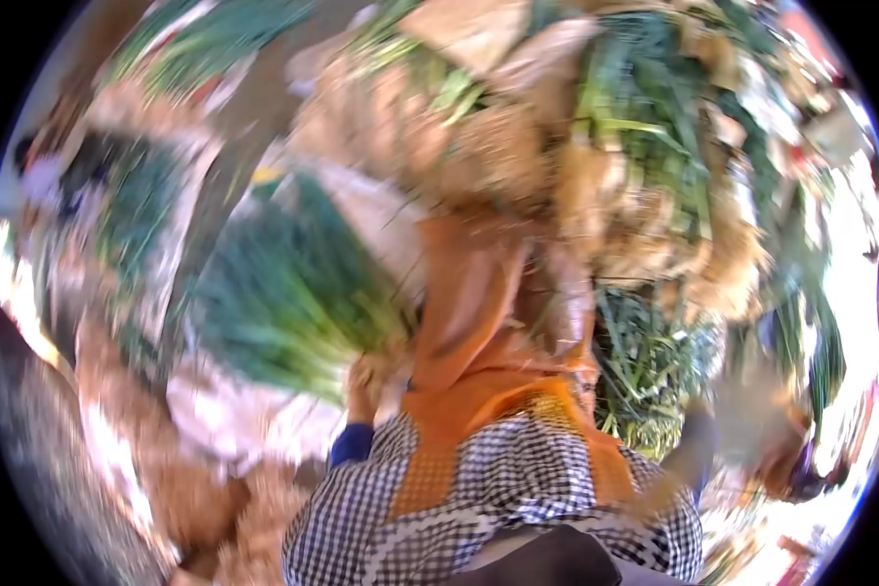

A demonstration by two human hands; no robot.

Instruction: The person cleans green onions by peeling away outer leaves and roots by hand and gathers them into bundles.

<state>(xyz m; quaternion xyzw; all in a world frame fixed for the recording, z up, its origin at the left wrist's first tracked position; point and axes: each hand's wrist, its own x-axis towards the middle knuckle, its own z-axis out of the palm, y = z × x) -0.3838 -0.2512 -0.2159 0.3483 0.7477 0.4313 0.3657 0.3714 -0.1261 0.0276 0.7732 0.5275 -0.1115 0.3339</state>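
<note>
My left hand (362,379), below a dark blue cuff, is closed around the pale lower ends of a large bunch of green onions (298,283). The bunch lies fanned out to the left on whitish sacking (254,410), its dark green tops pointing up and away. On the right, a smeared bluish-grey sleeve (691,444) shows beside my knee. Motion blur hides my right hand's fingers, and I cannot make out anything in them. An orange cloth (469,293) spreads over my lap and forward between the heaps, above black-and-white checked fabric (518,454).
Bundles with tan, root-like ends (498,151) are piled ahead. More long green leaves (645,117) hang over the heap at right. Loose cut greens (645,361) lie beside my right knee. Another green bunch (205,44) rests at the far left. Brown sacking (195,498) lies at lower left.
</note>
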